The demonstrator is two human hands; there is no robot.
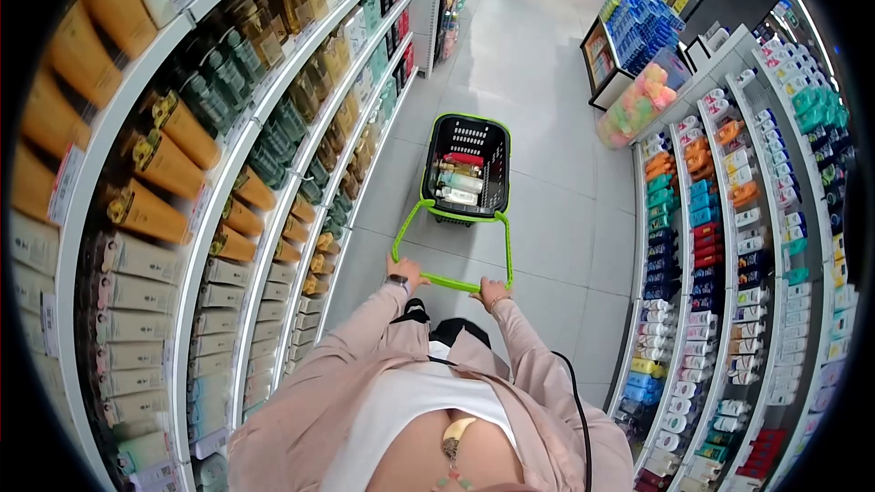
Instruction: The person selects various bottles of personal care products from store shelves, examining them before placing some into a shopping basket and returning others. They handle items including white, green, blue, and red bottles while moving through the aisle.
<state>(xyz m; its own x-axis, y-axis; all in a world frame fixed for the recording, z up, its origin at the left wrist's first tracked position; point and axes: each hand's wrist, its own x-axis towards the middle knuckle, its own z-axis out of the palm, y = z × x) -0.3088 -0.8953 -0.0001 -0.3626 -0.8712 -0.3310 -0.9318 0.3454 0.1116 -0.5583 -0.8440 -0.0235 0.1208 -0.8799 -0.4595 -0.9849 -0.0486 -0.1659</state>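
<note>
Both hands hold the green handle [448, 282] of a black shopping basket [492, 164] on the floor in front of me. My left hand [407, 271] is closed round the handle's left end, a dark watch on its wrist. At the right end, my right hand [491, 292] grips the same bar. Inside the basket lie several packages, among them a red one [464, 158] and a white one [458, 196]. The handle's side arms slope down to the basket's near rim.
Shelves of orange tubes [150, 211], bottles and pale tubes line the left side. More shelves with small coloured bottles [706, 241] stand on the right. Ahead on the right are a clear bin of pastel puffs [643, 102] and a stand of blue packages [643, 27]. Grey tiled floor [529, 46] runs between.
</note>
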